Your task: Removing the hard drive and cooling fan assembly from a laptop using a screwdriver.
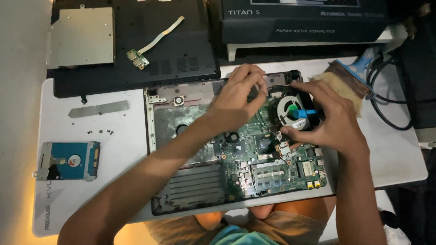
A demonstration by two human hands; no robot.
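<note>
An opened laptop base (190,190) lies on a white mat, its green motherboard (268,168) exposed. My left hand (238,100) hovers over the board's upper edge with fingertips pinched near a thin cable by the hinge. My right hand (334,120) rests over the round cooling fan (287,110) at the upper right and grips a blue-handled tool (305,111) whose tip points at the fan. Whether the left fingers hold anything is hidden.
A hard drive (68,159) lies at the left, with small screws (100,132) and a metal strip (99,109) above it. An optical drive (81,37), a black laptop cover (172,50) with a small ribbon-cable board (138,59), a dark box (304,20), a paintbrush (349,77) and cables (386,104) sit behind.
</note>
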